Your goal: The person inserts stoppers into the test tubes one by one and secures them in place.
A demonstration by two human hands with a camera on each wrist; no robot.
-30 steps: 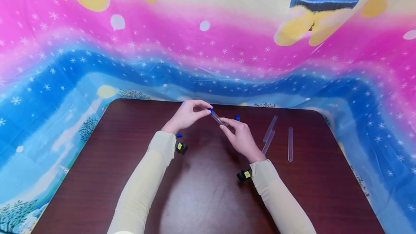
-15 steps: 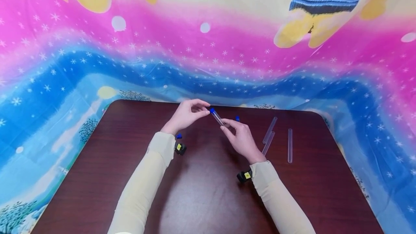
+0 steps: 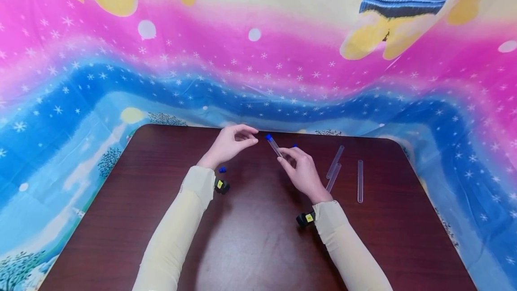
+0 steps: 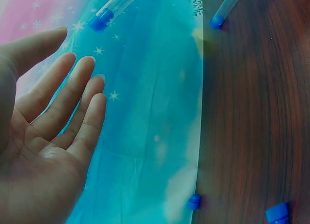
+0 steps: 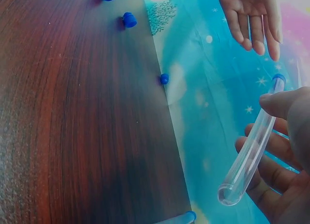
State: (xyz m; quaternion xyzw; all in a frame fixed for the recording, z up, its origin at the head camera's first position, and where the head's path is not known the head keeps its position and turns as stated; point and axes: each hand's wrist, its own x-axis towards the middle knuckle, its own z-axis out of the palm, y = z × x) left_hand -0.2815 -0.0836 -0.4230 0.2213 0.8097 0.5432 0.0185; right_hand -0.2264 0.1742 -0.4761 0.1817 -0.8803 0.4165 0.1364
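No legible text anywhere

The left hand (image 3: 229,144) has parted from the capped tube (image 3: 273,145).

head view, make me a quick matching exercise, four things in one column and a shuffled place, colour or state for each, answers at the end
1. left hand
2. right hand
3. held tube
4. table

A. dark reddish-brown
B. gripping the held tube
C. has a blue cap on its end
D. raised beside the held tube, not touching it

Pairs: 1-D, 2-B, 3-C, 4-A
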